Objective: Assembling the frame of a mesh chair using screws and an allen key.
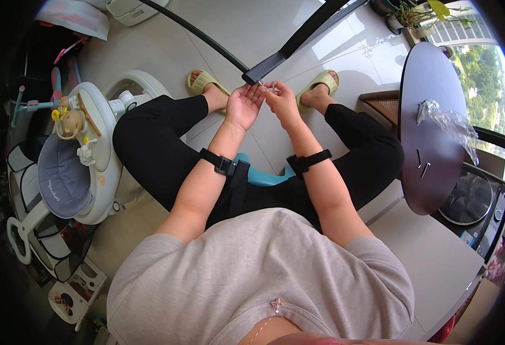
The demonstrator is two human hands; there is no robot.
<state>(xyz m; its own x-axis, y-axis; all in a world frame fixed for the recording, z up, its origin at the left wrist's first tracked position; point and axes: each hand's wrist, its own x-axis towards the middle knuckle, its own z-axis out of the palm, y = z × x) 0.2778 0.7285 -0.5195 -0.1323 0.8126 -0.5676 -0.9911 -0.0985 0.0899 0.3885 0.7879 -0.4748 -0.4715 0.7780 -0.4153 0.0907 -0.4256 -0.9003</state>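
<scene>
A black metal frame point(290, 49) comes down from the top, and its flat bracket end point(258, 71) hangs just above my hands. My left hand point(244, 107) lies palm up beneath that end, fingers stretched out and slightly cupped. Close against its fingertips, my right hand point(282, 103) is closed in a pinch. A small silver metal rod point(261, 83) shows between the right fingertips and the bracket. Whether it is a bolt or a key is too small to tell. Fingers partly hide where it meets the frame.
At right, an oval dark table point(436, 75) bears a crumpled clear plastic bag point(450, 123) and two small metal pieces point(424, 167). A baby walker point(91, 167) stands left of my knee. I sit on a teal seat point(267, 178) over a tiled floor point(206, 26).
</scene>
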